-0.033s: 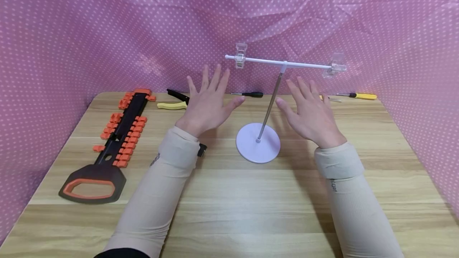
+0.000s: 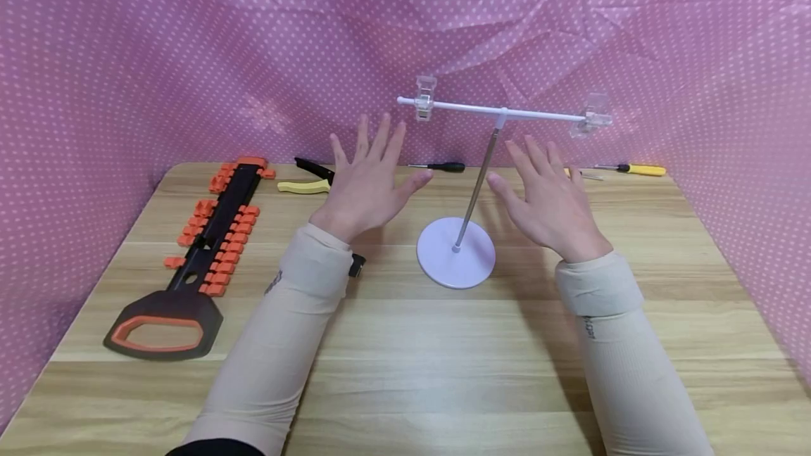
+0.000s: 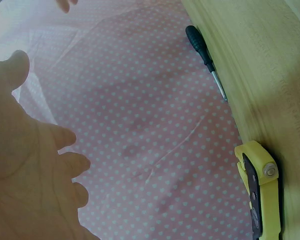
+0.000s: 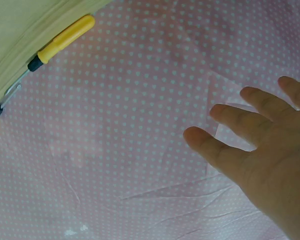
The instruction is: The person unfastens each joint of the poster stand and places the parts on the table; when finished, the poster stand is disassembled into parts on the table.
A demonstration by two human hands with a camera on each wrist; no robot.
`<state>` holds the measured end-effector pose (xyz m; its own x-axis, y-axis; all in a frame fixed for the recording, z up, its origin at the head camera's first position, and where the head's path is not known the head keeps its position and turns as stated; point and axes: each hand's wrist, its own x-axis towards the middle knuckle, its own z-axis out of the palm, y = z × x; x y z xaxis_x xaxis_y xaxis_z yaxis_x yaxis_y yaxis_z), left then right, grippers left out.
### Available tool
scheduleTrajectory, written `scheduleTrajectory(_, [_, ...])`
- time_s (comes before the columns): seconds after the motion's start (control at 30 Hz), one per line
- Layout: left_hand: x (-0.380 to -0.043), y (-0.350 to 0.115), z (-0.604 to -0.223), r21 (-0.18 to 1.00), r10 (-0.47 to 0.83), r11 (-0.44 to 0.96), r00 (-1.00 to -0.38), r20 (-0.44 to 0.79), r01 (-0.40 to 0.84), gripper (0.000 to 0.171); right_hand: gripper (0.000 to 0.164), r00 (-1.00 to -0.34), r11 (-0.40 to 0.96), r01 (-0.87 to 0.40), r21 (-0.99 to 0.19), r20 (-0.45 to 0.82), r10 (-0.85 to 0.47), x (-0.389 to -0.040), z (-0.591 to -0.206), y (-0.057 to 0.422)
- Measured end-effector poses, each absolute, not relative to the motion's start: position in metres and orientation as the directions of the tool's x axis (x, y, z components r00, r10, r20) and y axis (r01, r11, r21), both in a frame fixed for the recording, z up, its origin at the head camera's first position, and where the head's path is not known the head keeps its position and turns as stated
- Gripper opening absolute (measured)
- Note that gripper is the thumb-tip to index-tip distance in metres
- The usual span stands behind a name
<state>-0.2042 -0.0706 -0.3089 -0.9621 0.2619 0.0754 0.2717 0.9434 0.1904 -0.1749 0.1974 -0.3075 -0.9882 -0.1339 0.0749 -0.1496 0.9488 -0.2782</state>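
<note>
Both hands are held up with fingers spread, one on each side of a display stand. The stand has a round white base (image 2: 456,269), a thin metal pole (image 2: 479,185) and a white crossbar (image 2: 538,115) bearing a clear clip (image 2: 424,98) near each end. My left hand (image 2: 364,192) is left of the pole, holding nothing; its palm and fingertips also show in the left wrist view. To the pole's right, my right hand (image 2: 551,199) is likewise bare, its thumb tip close beside the pole in the head view. Yellow-and-black pliers (image 3: 270,200) lie beyond the left hand, partly hidden by it.
At left lies a black rail (image 2: 231,195) with orange clips and a looped handle (image 2: 212,326). A black-handled screwdriver (image 2: 448,167) and a yellow-handled one (image 2: 643,169) lie along the back edge, another tool partly behind the right hand. Pink dotted cloth (image 2: 304,55) surrounds the wooden table (image 2: 412,371).
</note>
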Motion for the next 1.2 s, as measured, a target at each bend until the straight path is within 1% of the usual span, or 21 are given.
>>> scheduleTrajectory(0.33, [-0.204, -0.069, -0.309, 0.196, 0.263, 0.941, -0.961, 0.087, 0.275, 0.088, 0.071, -0.985, 0.943, -0.163, -0.289, 0.105, -0.138, -0.173, -0.307, 0.197])
scheduleTrajectory(0.47, [-0.203, -0.067, -0.308, 0.208, 0.265, 0.937, -0.96, 0.096, 0.279, 0.087, 0.068, -0.98, 0.92, -0.177, -0.35, 0.15, -0.132, -0.172, -0.305, 0.195])
scheduleTrajectory(0.57, [-0.202, -0.066, -0.307, 0.24, 0.265, 0.929, -0.959, 0.098, 0.281, 0.088, 0.063, -0.964, 0.873, -0.228, -0.431, 0.224, -0.142, -0.171, -0.302, 0.194])
scheduleTrajectory(0.67, [-0.2, -0.065, -0.305, 0.292, 0.269, 0.913, -0.958, 0.098, 0.286, 0.088, 0.057, -0.942, 0.805, -0.306, -0.508, 0.285, -0.179, -0.171, -0.3, 0.193])
scheduleTrajectory(0.73, [-0.199, -0.063, -0.304, 0.324, 0.271, 0.901, -0.957, 0.102, 0.29, 0.088, 0.053, -0.931, 0.764, -0.343, -0.547, 0.304, -0.201, -0.17, -0.298, 0.192])
scheduleTrajectory(0.9, [-0.197, -0.056, -0.302, 0.416, 0.301, 0.846, -0.942, 0.145, 0.334, 0.08, 0.047, -0.933, 0.669, -0.35, -0.655, 0.311, -0.182, -0.165, -0.292, 0.188])
scheduleTrajectory(1.07, [-0.193, -0.048, -0.299, 0.583, 0.367, 0.699, -0.908, 0.204, 0.414, 0.074, 0.04, -0.922, 0.494, -0.385, -0.779, 0.352, -0.164, -0.159, -0.285, 0.184])
scheduleTrajectory(1.2, [-0.188, -0.041, -0.296, 0.727, 0.391, 0.538, -0.89, 0.233, 0.427, 0.065, 0.039, -0.901, 0.348, -0.432, -0.832, 0.379, -0.21, -0.153, -0.278, 0.179])
